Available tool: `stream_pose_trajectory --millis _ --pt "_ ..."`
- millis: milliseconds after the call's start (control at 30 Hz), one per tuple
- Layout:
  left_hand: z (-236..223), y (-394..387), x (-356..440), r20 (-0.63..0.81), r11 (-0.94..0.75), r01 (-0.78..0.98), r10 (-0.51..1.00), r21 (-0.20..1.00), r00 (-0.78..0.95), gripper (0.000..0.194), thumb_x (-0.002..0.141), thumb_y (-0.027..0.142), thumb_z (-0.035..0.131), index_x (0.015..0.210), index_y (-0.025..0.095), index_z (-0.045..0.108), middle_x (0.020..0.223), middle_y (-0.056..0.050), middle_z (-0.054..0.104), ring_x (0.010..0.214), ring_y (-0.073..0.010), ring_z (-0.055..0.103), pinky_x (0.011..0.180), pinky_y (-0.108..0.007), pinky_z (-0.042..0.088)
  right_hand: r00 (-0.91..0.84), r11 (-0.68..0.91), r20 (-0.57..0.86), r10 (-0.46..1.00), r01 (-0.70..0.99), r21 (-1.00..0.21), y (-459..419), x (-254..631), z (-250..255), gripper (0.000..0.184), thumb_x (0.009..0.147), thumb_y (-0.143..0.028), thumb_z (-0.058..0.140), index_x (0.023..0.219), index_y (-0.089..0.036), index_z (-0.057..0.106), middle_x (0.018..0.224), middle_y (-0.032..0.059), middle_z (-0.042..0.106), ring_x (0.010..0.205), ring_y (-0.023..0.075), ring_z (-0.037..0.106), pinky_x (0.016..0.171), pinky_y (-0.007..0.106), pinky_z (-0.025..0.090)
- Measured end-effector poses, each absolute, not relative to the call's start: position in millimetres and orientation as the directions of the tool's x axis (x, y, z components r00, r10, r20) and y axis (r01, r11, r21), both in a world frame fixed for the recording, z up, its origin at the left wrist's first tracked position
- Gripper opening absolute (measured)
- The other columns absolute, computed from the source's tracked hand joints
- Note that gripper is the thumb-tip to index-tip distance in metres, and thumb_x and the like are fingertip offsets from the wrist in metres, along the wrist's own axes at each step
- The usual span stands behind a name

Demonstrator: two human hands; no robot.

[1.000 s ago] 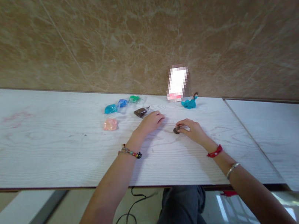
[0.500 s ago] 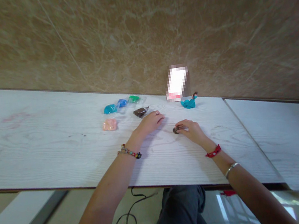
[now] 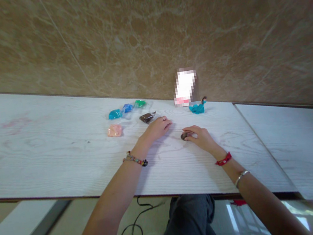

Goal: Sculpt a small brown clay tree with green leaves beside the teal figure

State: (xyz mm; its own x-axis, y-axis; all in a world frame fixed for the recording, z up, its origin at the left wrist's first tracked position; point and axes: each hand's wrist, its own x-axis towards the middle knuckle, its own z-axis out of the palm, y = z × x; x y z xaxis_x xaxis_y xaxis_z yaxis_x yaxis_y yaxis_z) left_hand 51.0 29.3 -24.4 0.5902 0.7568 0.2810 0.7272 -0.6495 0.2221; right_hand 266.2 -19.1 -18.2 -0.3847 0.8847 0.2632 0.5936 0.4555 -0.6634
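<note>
My right hand (image 3: 198, 135) pinches a small dark brown lump of clay (image 3: 184, 136) between thumb and fingers, low over the white table. My left hand (image 3: 159, 127) lies on the tabletop to the left of it, fingers stretched out and holding nothing that I can see. Just behind the left hand is a clear packet of brown clay (image 3: 146, 117). Against the wall stands a turquoise clay figure (image 3: 197, 108) with a brown bit on top, beyond my right hand.
Packets of turquoise (image 3: 115, 114), blue (image 3: 127, 108) and green clay (image 3: 140, 103) lie at the back left, with a pale pink packet (image 3: 114, 130) nearer. A blurred-out upright rectangle (image 3: 185, 85) leans on the marbled wall (image 3: 133, 38). The white table (image 3: 47, 157) has a seam at right.
The brown lump has turned slightly in my right fingers. My left hand stays where it was, and the packets have not moved.
</note>
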Motion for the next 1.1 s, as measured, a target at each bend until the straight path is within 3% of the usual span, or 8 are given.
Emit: stream_pose_trajectory --millis 200,667,867,1100 --pt "-25 30 52 0.27 -0.646 0.734 0.76 0.21 0.592 0.027 0.086 0.023 0.038 0.1 0.015 0.06 0.095 -0.008 0.058 0.088 -0.0165 0.054 0.077 -0.027 0.043 -0.353 0.492 0.343 0.87 0.606 -0.625 -18 266 -20 0.032 0.067 -0.011 0.062 0.098 -0.02 0.061 0.084 0.0037 0.067 0.079 0.0154 0.063 0.075 0.031 0.05" --pt "-26 31 52 0.278 -0.648 0.729 0.758 0.22 0.59 0.027 0.086 0.023 0.038 0.1 0.015 0.06 0.096 -0.008 0.058 0.089 -0.0166 0.054 0.078 -0.027 0.043 -0.401 0.432 0.231 0.887 0.538 -0.724 -18 267 -21 0.043 0.07 -0.013 0.057 0.112 -0.019 0.054 0.087 0.0029 0.068 0.076 0.0129 0.064 0.076 0.029 0.051" --pt "-25 31 52 0.275 -0.654 0.731 0.751 0.193 0.6 0.028 0.087 0.026 0.038 0.098 0.015 0.061 0.093 -0.008 0.059 0.086 -0.0158 0.054 0.077 -0.026 0.042 -0.351 0.41 0.261 0.899 0.465 -0.785 -11 279 -18 0.053 0.066 -0.022 0.063 0.117 -0.021 0.05 0.094 0.0057 0.067 0.075 0.0137 0.063 0.07 0.029 0.052" --pt "-21 29 52 0.275 -0.665 0.722 0.743 0.192 0.61 0.028 0.087 0.021 0.036 0.099 0.017 0.061 0.092 -0.006 0.059 0.086 -0.0147 0.054 0.079 -0.027 0.042 -0.208 0.383 0.324 0.923 0.417 -0.824 -1 293 -17 0.046 0.068 -0.025 0.06 0.112 -0.017 0.054 0.083 0.0051 0.067 0.072 0.0138 0.062 0.066 0.029 0.05"
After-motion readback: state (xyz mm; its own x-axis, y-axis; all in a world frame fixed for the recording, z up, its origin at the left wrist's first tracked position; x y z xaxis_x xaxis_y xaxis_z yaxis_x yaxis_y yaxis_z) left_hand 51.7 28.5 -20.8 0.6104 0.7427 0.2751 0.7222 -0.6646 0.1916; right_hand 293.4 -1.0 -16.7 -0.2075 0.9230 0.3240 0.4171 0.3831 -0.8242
